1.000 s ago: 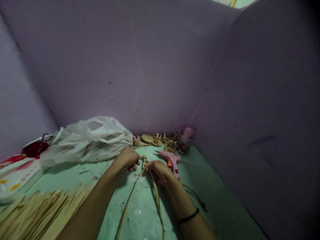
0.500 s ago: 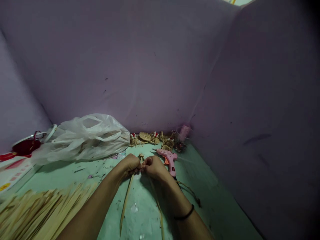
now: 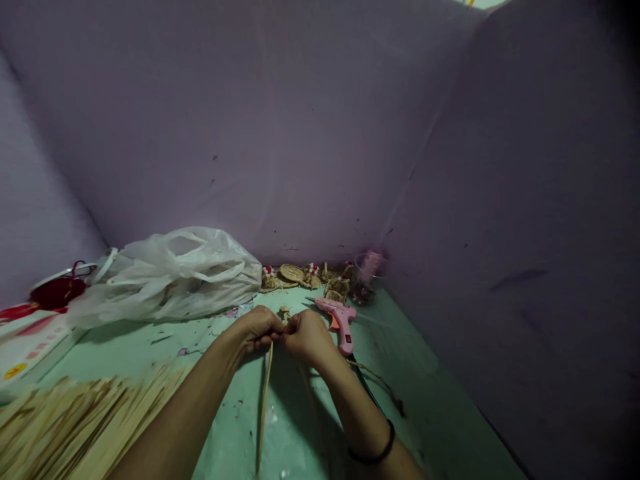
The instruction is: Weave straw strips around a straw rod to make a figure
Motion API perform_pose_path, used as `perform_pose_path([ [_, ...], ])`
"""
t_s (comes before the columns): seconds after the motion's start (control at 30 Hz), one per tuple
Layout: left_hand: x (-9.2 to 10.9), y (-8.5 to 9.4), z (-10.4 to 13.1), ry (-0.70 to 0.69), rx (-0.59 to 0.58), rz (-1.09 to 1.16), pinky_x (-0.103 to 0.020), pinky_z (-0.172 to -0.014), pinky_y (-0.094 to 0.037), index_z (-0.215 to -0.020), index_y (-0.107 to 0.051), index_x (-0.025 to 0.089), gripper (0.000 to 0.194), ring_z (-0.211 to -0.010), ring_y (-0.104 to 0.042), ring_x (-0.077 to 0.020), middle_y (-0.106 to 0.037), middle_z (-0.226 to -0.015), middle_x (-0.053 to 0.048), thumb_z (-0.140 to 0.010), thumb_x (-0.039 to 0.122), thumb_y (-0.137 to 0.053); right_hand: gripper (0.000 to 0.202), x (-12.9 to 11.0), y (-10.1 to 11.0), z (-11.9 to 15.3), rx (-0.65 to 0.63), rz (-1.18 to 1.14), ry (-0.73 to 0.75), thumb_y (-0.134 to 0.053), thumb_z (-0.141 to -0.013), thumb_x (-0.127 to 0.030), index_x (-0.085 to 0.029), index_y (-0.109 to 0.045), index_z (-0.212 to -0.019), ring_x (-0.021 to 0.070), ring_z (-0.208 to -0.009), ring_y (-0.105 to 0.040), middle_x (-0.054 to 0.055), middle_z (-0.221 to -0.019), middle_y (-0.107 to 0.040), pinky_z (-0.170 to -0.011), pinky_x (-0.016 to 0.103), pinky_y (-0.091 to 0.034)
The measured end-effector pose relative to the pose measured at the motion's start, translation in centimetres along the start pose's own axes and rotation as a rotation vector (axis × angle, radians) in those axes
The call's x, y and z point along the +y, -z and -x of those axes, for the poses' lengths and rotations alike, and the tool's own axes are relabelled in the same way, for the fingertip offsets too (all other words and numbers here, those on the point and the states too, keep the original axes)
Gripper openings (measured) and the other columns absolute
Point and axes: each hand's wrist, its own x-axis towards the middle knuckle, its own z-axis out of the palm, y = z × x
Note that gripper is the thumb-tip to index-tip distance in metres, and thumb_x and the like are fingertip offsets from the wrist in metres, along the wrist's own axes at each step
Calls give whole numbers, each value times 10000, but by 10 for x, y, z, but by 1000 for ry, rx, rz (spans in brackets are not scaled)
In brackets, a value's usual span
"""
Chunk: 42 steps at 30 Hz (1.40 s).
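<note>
There were two hands (image 3: 257, 327) (image 3: 307, 339), one wristband (image 3: 373, 460), one glue gun (image 3: 341, 319) near the tabletop's (image 3: 235, 427) right edge, one plastic bag (image 3: 185, 273) near its far edge, one box (image 3: 35, 347) by its left edge.

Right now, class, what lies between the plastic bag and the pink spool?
In the head view, small tan woven pieces, some partly red and white, lie between bag and spool.

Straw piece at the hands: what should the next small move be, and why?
I'd probably draw the straw piece snug with a slight outward tug: the left hand and right hand meet, fingertips pinched, just below its knotted-looking top, and a long strand hangs down below the left hand.
</note>
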Motion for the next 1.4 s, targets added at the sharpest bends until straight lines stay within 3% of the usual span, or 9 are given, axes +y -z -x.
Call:
perform_pose_path([
  [0.23,-1,10,5,-121,-128,56,-158,-265,-58,-405,-407,153,171,-233,-208,-12,-314,-292,79,-425,219,-564,155,15,5,-12,18,-438,-156,-484,-662,-223,-125,-595,-620,94,-480,-491,12,-505,-555,-458,181,-325],
  [0.37,-4,11,4,-154,-147,5,-165,-275,-62,-396,-414,150,137,-237,-213,-22,-321,-282,66,-440,216,-525,98,9,-6,-12,-237,-788,-308,-429,-642,-134,-134,-523,-616,93,-383,-452,-14,-432,-485,-425,201,-361],
  [0.53,-6,10,1,-183,-99,-137,-185,-292,-103,-435,-485,142,48,-256,-212,-42,-331,-290,59,-449,182,-463,118,10,-21,-13,-242,-809,-299,-442,-590,-96,-136,-451,-480,40,-278,-264,-64,-317,-326,-318,171,-194],
  [0.73,13,3,16,-105,236,-555,-202,-368,-226,-399,-472,158,53,-344,-356,-95,-356,-301,37,-433,119,-483,100,20,-27,-17,-215,-770,-335,-475,-554,-108,-143,-459,-462,44,-282,-223,-74,-298,-288,-325,194,-134],
  [0.9,22,-29,36,-198,515,-754,-227,-550,-366,-512,-538,168,88,-667,-557,-208,-540,-502,-45,-442,136,-580,107,20,-31,-16,-192,-823,-348,-454,-540,-103,-159,-411,-460,56,-323,-260,-59,-337,-316,-348,195,-169],
  [1.03,19,-41,42,-264,446,-780,-235,-560,-380,-556,-560,149,115,-689,-573,-221,-587,-598,-87,-452,108,-584,102,20,-29,-13,-186,-893,-332,-412,-550,-101,-166,-384,-477,58,-346,-275,-56,-368,-316,-362,191,-205],
  [1.17,23,-14,39,-188,321,-649,-217,-456,-348,-514,-552,134,49,-461,-516,-152,-512,-414,-31,-548,166,-539,90,20,-25,-11,-259,-913,-296,-416,-537,-100,-152,-432,-465,53,-312,-252,-60,-334,-309,-345,189,-177],
  [1.27,28,4,33,-75,358,-425,-217,-378,-306,-556,-553,121,143,-326,-419,-108,-488,-380,-9,-635,200,-464,95,23,-24,-12,-285,-903,-243,-433,-551,-117,-144,-457,-464,45,-289,-199,-74,-301,-264,-334,193,-116],
  [1.4,22,0,21,13,122,-188,-192,-335,-251,-537,-551,99,159,-272,-353,-77,-440,-324,5,-650,172,-467,80,26,-25,-14,-305,-976,-232,-435,-554,-123,-143,-466,-483,46,-295,-246,-68,-317,-332,-340,188,-146],
])
